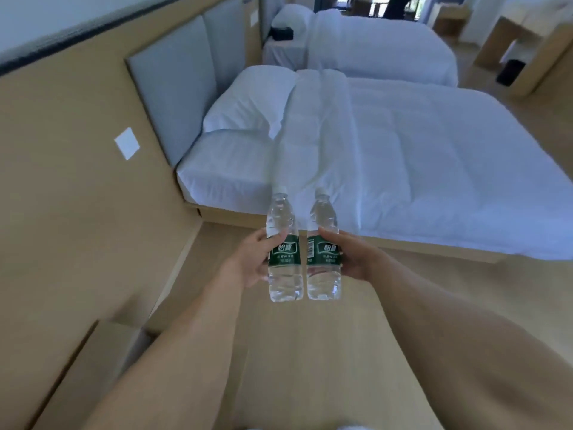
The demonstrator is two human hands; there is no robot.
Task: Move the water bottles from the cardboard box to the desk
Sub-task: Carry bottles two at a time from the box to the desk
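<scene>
Clear plastic, green labels: two water bottles, both upright, both in the air over the wooden floor (310, 352), nearly touching side by side. Left hand (248, 262) wraps the left bottle (283, 249) at label height, thumb across the front. Right hand (356, 259) does the same on the right bottle (324, 248). Fingers on both hands are closed round the labels; the far-side fingers are hidden behind the bottles, so grip depth is unknown.

Neither the cardboard box nor the desk is clearly visible. A brown edge at lower left (102, 352) could be the box, can't confirm. The wooden unit (527, 54) far right might be the desk, too blurred to say. So this reads as mid-carry.

Risks from here, as I judge them:
- Thin bottle walls flex. Squeezing on the slick label could let a bottle slide down through the hand.
- Bottles held this close can knock together while walking, twisting one out of its grip.
- One hand per bottle means no spare hand to catch a slip. A drop lands on hard floor and rolls, maybe under the bed (403, 156).
- Set-down: placing both at once with a tilted base could tip one over.
- Blur suggests the head is turning, so aim at the target may be poor.
</scene>
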